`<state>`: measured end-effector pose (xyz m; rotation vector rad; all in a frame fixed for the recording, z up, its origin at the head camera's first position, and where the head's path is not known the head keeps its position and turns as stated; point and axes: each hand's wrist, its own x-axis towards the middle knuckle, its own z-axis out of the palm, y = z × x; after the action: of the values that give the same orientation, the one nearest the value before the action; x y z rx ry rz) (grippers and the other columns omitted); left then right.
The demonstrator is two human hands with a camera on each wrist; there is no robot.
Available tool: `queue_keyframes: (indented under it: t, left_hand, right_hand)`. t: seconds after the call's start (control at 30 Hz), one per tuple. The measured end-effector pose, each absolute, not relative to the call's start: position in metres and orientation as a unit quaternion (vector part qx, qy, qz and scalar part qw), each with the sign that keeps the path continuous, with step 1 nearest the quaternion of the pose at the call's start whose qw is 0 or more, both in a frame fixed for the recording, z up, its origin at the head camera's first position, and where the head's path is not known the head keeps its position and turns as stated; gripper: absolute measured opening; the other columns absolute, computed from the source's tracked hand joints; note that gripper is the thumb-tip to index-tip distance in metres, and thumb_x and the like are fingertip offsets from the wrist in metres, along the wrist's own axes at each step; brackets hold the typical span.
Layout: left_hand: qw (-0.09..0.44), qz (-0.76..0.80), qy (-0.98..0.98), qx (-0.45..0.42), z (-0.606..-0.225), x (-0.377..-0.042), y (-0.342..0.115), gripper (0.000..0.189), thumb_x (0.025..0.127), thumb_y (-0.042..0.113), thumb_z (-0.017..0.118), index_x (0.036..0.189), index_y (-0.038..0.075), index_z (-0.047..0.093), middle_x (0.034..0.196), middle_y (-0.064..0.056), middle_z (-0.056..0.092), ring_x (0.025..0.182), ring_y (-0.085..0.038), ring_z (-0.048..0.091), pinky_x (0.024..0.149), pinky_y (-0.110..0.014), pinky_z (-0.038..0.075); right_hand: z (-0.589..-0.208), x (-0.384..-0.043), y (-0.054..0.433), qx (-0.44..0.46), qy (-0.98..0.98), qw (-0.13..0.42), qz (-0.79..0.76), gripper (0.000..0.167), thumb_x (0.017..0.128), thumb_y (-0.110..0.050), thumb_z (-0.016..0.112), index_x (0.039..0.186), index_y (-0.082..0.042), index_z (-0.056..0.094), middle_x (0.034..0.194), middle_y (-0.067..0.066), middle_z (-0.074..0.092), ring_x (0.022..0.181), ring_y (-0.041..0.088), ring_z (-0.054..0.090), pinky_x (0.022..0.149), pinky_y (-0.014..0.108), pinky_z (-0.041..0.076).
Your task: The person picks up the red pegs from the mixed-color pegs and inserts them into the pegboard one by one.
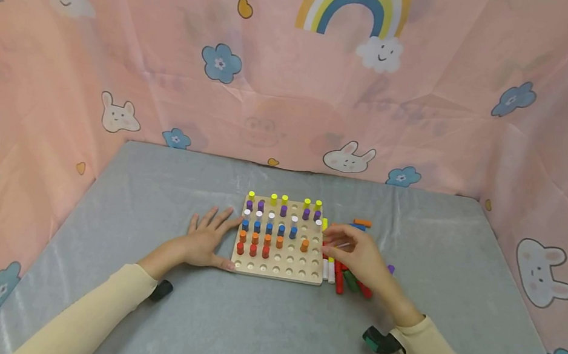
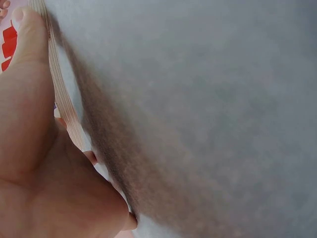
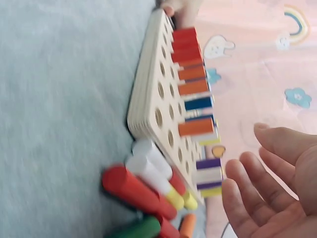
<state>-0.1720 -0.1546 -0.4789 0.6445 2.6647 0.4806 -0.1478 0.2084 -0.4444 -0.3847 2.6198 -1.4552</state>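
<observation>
A wooden peg board (image 1: pixel 309 268) stands on the table, with rows of yellow (image 1: pixel 274 199), purple, white, blue (image 1: pixel 269 229), orange (image 1: pixel 305 245) and red pegs (image 1: pixel 253 250) upright in its holes. My left hand (image 1: pixel 202 244) rests at the board's left side, fingers spread; its thumb (image 2: pixel 32 37) touches the board's edge. Over the board's right edge hovers my right hand (image 1: pixel 355 252), above loose pegs. In the right wrist view its fingers (image 3: pixel 257 186) are loosely bent, thumb apart, with nothing visible between them.
Beside the board's right edge lies a pile of loose pegs, among them red (image 3: pixel 130 187), white (image 3: pixel 152 156) and green ones (image 3: pixel 136 229). An orange peg (image 1: pixel 363 222) lies farther back. Grey cloth (image 1: pixel 260 332) covers the table, and a pink patterned curtain (image 1: pixel 294 105) surrounds it.
</observation>
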Motion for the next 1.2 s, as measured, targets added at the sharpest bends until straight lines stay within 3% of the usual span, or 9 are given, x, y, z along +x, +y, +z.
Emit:
queue_keyframes:
  t: [0.5,0.7,0.87,1.2]
  left_hand:
    - [0.179,0.174,0.941,0.23,-0.479,-0.171,-0.155,0.113,0.075,0.066,0.072,0.16,0.023,0.013,0.168,-0.014,0.001,0.153,-0.046,-0.007,0.113,-0.076,0.0]
    - [0.175,0.179,0.94,0.232,-0.48,-0.171,-0.156,0.113,0.075,0.067,0.072,0.16,0.022,0.013,0.168,-0.015,0.002,0.153,-0.047,-0.006,0.112,-0.077,-0.001]
    - [0.176,0.181,0.939,0.232,-0.483,-0.172,-0.156,0.114,0.074,0.07,0.07,0.16,0.025,0.012,0.168,-0.014,0.0,0.153,-0.046,-0.008,0.113,-0.076,-0.004]
    - [0.18,0.183,0.939,0.229,-0.486,-0.174,-0.156,0.115,0.074,0.067,0.073,0.161,0.027,0.009,0.169,-0.012,-0.002,0.154,-0.043,-0.01,0.114,-0.075,-0.005]
  right_hand:
    - [-0.44,-0.17,0.256,-0.146,0.896,0.095,-0.408,0.037,0.09,-0.023,0.074,0.119,-0.003,0.067,0.105,0.012,0.07,0.093,0.02,0.063,0.078,0.028,0.052]
    - [-0.44,-0.178,0.275,-0.115,0.907,0.121,-0.386,0.036,0.09,-0.023,0.073,0.119,-0.004,0.067,0.106,0.013,0.07,0.092,0.021,0.062,0.067,0.029,0.053]
    - [-0.442,-0.181,0.286,-0.117,0.915,0.126,-0.365,0.032,0.09,-0.022,0.073,0.117,-0.004,0.068,0.106,0.012,0.073,0.094,0.02,0.064,0.078,0.029,0.051]
    - [-0.453,-0.191,0.3,-0.11,0.91,0.166,-0.364,0.028,0.09,-0.017,0.072,0.114,-0.004,0.07,0.111,0.015,0.073,0.094,0.02,0.065,0.079,0.03,0.054]
